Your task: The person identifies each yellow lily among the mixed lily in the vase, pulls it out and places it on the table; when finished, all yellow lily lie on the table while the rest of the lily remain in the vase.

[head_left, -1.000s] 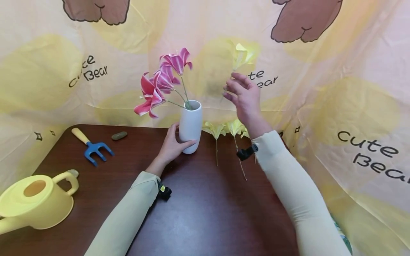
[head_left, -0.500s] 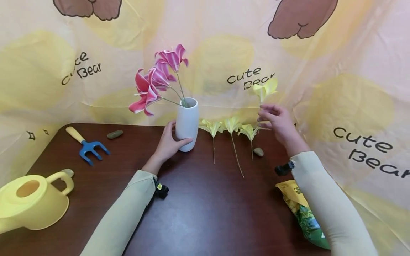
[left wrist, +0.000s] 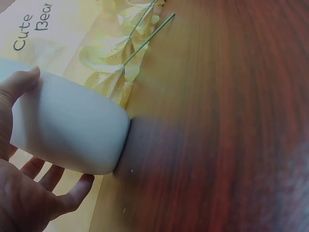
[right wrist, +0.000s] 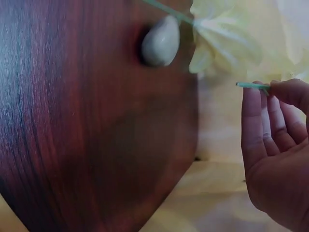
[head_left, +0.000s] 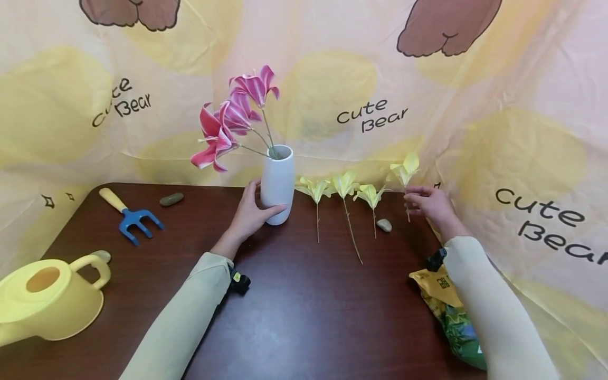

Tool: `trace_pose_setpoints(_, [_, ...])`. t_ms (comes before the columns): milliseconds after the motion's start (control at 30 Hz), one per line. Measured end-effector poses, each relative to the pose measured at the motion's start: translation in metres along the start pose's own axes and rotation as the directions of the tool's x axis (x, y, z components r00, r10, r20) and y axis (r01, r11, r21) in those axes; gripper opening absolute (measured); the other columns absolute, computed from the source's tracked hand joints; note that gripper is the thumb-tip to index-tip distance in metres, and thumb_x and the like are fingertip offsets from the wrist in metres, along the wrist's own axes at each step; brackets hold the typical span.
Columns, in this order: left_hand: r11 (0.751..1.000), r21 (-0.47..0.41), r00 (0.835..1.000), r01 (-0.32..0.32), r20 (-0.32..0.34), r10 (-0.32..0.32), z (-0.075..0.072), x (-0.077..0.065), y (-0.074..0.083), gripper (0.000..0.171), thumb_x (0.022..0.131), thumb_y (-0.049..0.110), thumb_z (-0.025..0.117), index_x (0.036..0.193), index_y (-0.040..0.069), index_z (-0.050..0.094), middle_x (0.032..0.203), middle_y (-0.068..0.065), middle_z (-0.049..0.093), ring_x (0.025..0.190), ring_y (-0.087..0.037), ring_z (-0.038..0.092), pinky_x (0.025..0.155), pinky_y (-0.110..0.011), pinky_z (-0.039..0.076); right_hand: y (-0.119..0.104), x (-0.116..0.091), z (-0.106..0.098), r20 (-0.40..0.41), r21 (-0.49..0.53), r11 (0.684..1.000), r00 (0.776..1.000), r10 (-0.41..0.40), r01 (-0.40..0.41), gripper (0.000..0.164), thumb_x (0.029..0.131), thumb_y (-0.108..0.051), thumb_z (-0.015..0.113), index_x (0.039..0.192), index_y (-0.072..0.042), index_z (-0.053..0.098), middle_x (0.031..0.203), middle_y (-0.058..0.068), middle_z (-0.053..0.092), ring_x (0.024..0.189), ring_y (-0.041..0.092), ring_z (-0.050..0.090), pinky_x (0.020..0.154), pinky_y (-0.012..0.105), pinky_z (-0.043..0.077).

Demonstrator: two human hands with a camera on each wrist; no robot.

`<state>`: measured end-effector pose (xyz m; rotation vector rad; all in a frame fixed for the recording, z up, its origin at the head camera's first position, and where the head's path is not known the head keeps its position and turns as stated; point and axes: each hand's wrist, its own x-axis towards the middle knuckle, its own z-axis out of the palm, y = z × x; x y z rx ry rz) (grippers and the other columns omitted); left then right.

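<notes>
My left hand (head_left: 248,214) grips the lower part of a white vase (head_left: 277,182), with the thumb across its front. In the left wrist view the fingers curl round the vase (left wrist: 72,125), whose base is close to the tabletop. Three pink lilies (head_left: 216,140) lean leftward out of its mouth. At the table's back right corner, my right hand (head_left: 434,206) pinches the stem of a yellow lily (head_left: 406,170), bloom upward. The right wrist view shows the green stem end (right wrist: 251,85) between thumb and fingers. Three more yellow lilies (head_left: 344,184) lie along the back edge.
A pale stone (head_left: 384,225) lies beside the nearest yellow lily. Under the right forearm is a yellow-green bag (head_left: 444,295). On the left are a yellow watering can (head_left: 57,301), a blue garden fork (head_left: 138,221) and a dark stone (head_left: 171,199). A printed cloth (head_left: 313,105) hangs behind.
My right hand has moved right and down with the yellow lily, from high beside the vase to the table's back right corner. The left hand has stayed on the vase.
</notes>
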<state>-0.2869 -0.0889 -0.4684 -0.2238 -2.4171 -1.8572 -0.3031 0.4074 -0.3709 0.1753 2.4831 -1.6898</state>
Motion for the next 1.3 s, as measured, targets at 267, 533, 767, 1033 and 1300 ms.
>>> trace_pose_setpoints(267, [1.000,-0.020,1.000,-0.023,0.007,0.023,0.000,0.000,-0.002,0.099,0.089,0.038,0.098,0.167,0.017,0.041,0.167,-0.012,0.048,0.154,-0.035,0.047,0.130,-0.063,0.042,0.035,0.020,-0.007,0.095,-0.046,0.997,0.994,0.062,-0.058,0.044,0.112,-0.001,0.058,0.153,0.015,0.050,0.083,-0.015,0.076,0.082,0.005,0.075,0.077,0.026,0.069])
trace_pose_setpoints(533, [1.000,-0.015,1.000,0.004,0.027,-0.003,-0.002,-0.001,-0.001,0.099,0.089,0.042,0.097,0.168,0.020,0.041,0.169,-0.011,0.047,0.156,-0.035,0.046,0.130,-0.063,0.043,0.054,0.026,-0.007,0.157,-0.081,0.991,0.980,0.122,-0.110,0.049,0.113,-0.002,0.056,0.157,0.017,0.046,0.086,-0.014,0.077,0.087,0.006,0.076,0.081,0.029,0.070])
trace_pose_setpoints(767, [1.000,-0.017,1.000,0.001,0.025,0.000,-0.005,-0.002,-0.002,0.099,0.090,0.040,0.097,0.169,0.019,0.041,0.169,-0.012,0.046,0.157,-0.035,0.045,0.132,-0.063,0.041,0.061,0.030,-0.002,0.130,-0.104,0.988,0.983,0.129,-0.115,0.048,0.111,-0.002,0.060,0.154,0.016,0.050,0.092,-0.010,0.077,0.088,0.007,0.074,0.081,0.031,0.070])
trace_pose_setpoints(1033, [1.000,-0.013,0.999,0.006,0.036,-0.006,-0.006,-0.003,0.002,0.097,0.091,0.042,0.095,0.169,0.020,0.042,0.167,-0.012,0.049,0.156,-0.035,0.048,0.130,-0.063,0.043,0.075,0.032,-0.011,0.105,-0.161,0.978,0.984,0.147,-0.129,0.051,0.116,-0.009,0.056,0.158,0.017,0.046,0.099,-0.015,0.079,0.092,0.003,0.074,0.087,0.030,0.069])
trace_pose_setpoints(1300, [0.998,0.068,0.998,-0.016,0.067,0.012,-0.015,-0.005,-0.002,0.090,0.092,0.041,0.095,0.166,0.017,0.050,0.162,-0.014,0.059,0.148,-0.039,0.060,0.123,-0.062,0.052,0.073,0.026,-0.014,0.085,-0.148,0.979,0.984,0.157,-0.144,0.050,0.114,-0.011,0.060,0.155,0.015,0.049,0.093,-0.019,0.077,0.088,0.004,0.073,0.084,0.028,0.068])
